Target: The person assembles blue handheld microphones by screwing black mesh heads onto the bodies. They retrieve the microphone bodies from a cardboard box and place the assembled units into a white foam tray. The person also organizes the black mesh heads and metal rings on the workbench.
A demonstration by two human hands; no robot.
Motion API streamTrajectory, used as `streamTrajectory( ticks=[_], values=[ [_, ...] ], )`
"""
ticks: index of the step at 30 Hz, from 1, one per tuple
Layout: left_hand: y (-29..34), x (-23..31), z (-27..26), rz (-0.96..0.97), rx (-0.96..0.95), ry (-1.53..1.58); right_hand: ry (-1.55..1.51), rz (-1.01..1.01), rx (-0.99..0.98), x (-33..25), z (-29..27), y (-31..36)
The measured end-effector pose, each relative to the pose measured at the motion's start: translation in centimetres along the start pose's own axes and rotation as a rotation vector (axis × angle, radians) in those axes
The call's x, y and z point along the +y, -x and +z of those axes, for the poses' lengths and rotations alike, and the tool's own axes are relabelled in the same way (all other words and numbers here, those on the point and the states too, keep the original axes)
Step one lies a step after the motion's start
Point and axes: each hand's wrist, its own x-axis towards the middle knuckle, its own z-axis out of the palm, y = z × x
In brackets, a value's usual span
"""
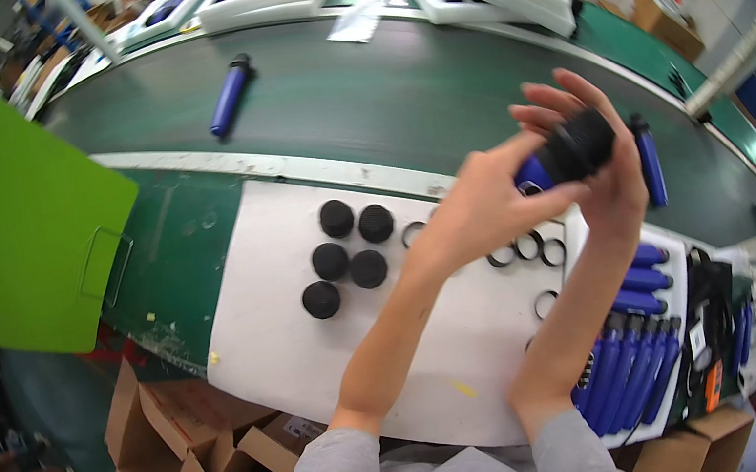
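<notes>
One blue-and-black microphone-shaped piece [579, 148] in hand — raised beyond the right side of the white board [260, 304], near the dark belt [356, 96]. Lies with long axis aslant: blue end low and leftward, in the left hand [480, 205]; black end up and to the right, at the palm of the right hand [624, 182]. Nearer to the blue end: left hand, pinching it between thumb and fingers. Nearer to the black end: right hand, with fingers spread and loosely curved behind; pressure on the piece impossible to tell. Count on the board: five round black caps [330, 261], grouped left of center; at least five black rings [555, 264], mostly toward the right, others possibly hidden. On the belt: at least two blue handles [230, 96] — one far left, one just beyond the right hand. In the white foam tray [577, 229]: at least eight more, exact number unclear.
</notes>
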Motion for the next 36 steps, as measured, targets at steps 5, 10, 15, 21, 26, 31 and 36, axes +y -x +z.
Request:
streamTrajectory(
  ticks=[5, 10, 15, 21, 26, 31, 36],
  values=[
    [0.2, 1.7, -0.3, -0.376, -0.392, 0.419, -0.351, -0.192, -0.4, 2.5, -1.8, -0.1],
    [-0.2, 0.2, 0.0, -0.153, -0.111, -0.08, 0.138, 0.054, 0.185, 0.7, 0.5, -0.5],
    [-0.5, -0.1, -0.3, -0.106, 0.011, -0.244, -0.033, 0.105, 0.297, 1.5, 1.9, -1.0],
    [-0.2, -1.1, -1.2, -0.336, -0.726, 0.42, -0.425, -0.195, -0.397, 0.5, 0.2, 0.1],
    [-0.7, -1.7, 0.9, -0.316, -0.524, 0.307, 0.013, -0.06, 0.06, -1.8, 0.4, 0.8],
    [-0.9, -2.1, 1.4, -0.072, -0.068, -0.131, 0.116, -0.062, 0.402, -0.5, 2.4, -0.6],
    [-0.1, -0.7, -1.6, -0.278, -0.766, 0.337, -0.451, -0.282, -0.506, -0.4, 0.4, 0.1]
  ],
)
